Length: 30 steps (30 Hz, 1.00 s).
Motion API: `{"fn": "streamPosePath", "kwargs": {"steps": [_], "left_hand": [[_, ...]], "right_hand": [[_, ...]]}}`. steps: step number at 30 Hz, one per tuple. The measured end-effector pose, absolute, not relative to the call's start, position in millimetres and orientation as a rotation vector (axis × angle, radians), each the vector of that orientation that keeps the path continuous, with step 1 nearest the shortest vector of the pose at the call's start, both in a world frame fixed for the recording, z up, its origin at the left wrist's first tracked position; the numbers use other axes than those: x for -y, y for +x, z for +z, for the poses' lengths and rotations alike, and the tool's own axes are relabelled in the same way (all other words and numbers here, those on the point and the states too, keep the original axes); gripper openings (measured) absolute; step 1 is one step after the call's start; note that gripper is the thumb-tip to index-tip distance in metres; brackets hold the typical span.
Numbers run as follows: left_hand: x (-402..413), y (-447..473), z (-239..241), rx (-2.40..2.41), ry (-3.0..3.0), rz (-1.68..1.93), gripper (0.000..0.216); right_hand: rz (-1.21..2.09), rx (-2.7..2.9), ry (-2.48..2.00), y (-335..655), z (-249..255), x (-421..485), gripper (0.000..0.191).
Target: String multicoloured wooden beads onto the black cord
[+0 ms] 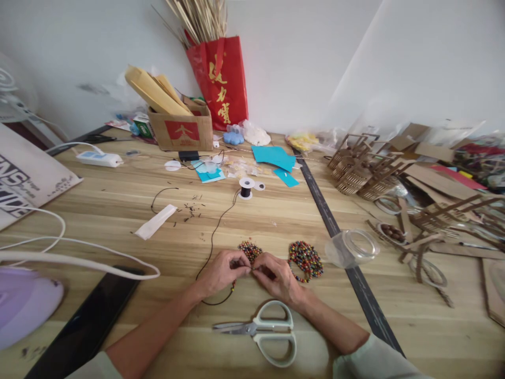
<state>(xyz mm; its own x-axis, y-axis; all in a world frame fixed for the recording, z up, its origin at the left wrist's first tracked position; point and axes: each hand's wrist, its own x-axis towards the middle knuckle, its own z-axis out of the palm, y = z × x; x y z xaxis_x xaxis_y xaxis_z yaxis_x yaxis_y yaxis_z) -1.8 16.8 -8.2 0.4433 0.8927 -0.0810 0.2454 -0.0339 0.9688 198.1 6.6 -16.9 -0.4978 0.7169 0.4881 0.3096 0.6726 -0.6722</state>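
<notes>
My left hand [224,271] and my right hand [278,278] meet over the table, thumbs and fingers pinched close together. A thin black cord [213,247] runs down from a white spool [246,188], loops round beside my left hand and goes up under it. Several small coloured beads [233,285] sit on the cord just below that hand, which grips the cord. What my right fingertips pinch is too small to make out. Behind the fingers lies a pile of coloured beads [251,249]. A coiled bead strand [306,260] lies right of my right hand.
White-handled scissors [274,331] lie in front of my hands. A clear plastic container [355,247] stands to the right, near woven baskets [355,168]. Leftward are a white paper strip [156,221], black cord scraps [191,210], white cables [98,258] and a dark flat panel [90,316].
</notes>
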Motion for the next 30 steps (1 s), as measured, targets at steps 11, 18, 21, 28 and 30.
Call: {"fn": "streamPosePath", "kwargs": {"steps": [11, 18, 21, 28, 30], "left_hand": [[-15.8, -1.2, -7.0, -1.046, 1.576, 0.689, 0.009], [-17.0, -2.6, -11.3, -1.019, 1.572, 0.714, 0.009], [-17.9, -2.5, -10.9, -0.999, 1.545, 0.727, 0.009], [-18.8, -2.6, -12.9, -0.987, 1.531, 0.725, 0.008], [-18.6, -2.2, -13.0, -0.988, 1.516, 0.721, 0.008]], "right_hand": [[0.700, 2.090, -0.791, 198.0, -18.7, -6.0, 0.009], [0.738, 2.066, -0.729, 197.7, -12.7, -6.4, 0.011], [0.725, 2.062, -0.735, 198.3, -12.0, -6.1, 0.012], [0.701, 2.077, -0.751, 199.0, -12.4, -5.8, 0.014], [0.696, 2.089, -0.755, 198.8, -11.5, -6.1, 0.015]]}}
